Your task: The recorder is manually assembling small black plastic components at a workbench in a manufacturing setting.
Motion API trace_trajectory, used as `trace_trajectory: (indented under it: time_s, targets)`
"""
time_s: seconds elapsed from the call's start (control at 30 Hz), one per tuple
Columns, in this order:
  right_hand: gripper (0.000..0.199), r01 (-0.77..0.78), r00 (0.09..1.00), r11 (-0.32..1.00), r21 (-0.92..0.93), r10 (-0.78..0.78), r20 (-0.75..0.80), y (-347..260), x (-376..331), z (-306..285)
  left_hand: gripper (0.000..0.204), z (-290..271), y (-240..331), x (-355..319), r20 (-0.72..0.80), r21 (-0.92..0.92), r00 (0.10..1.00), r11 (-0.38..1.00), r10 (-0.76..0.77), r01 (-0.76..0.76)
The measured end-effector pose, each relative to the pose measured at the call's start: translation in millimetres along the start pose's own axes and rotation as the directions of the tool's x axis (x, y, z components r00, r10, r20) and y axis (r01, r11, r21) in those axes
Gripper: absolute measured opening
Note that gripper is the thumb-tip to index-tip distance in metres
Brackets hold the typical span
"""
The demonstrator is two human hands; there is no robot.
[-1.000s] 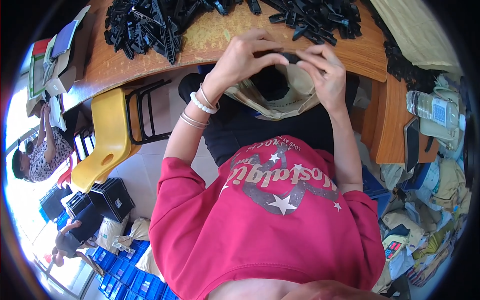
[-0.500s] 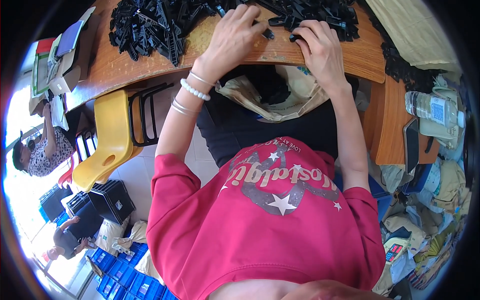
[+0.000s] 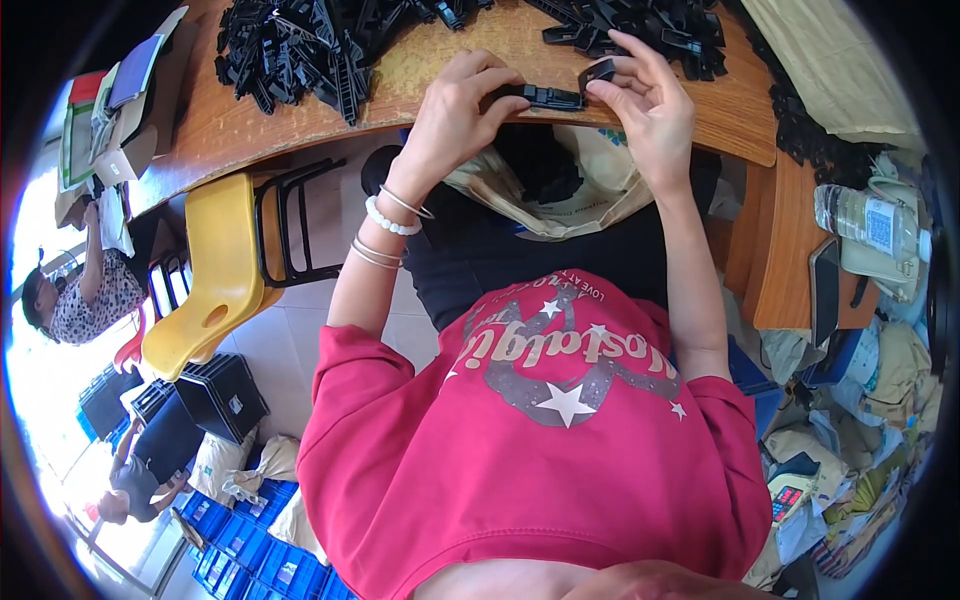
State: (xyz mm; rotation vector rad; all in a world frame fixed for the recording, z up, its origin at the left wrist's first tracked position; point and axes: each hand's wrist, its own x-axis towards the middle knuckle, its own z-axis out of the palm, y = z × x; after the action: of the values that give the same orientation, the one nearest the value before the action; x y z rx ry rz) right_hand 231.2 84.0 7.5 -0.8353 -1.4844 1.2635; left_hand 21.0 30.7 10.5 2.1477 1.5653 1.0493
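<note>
My left hand (image 3: 467,105) is closed around one end of a long black plastic part (image 3: 553,97), held level just above the table's near edge. Between the thumb and fingers of my right hand (image 3: 645,112) is a small black plastic piece (image 3: 597,74), tilted up and meeting the long part's right end; I cannot tell whether the two are joined. Beyond my hands, a heap of black plastic parts (image 3: 290,50) covers the table's left side, and a second heap of black parts (image 3: 660,35) lies beyond my right hand.
An open bag (image 3: 590,205) with black contents rests at my lap under the wooden table's edge (image 3: 740,120). A yellow chair (image 3: 215,265) stands to the left. At right, a side table carries a plastic bottle (image 3: 865,218) and a phone (image 3: 824,290). Two people are at far left.
Both hands have drawn together near the table edge. The long black part is now in my left hand, and the small piece in my right hand is raised against its end.
</note>
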Motion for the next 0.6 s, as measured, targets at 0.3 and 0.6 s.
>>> trace_trajectory:
  time_s: [0.3,0.6]
  targets:
    - [0.021,0.011,0.996,0.943,-0.333,0.019,0.086,-2,-14,-3,0.023,3,-4,1,-0.03,-0.018,0.999,0.999,0.029,-0.029]
    - [0.02,0.196,0.971,0.833,-0.517,-0.092,0.22,-1,-1,-21,0.022,-2,-9,-1,-0.029,-0.032,0.999,0.998,0.045,-0.046]
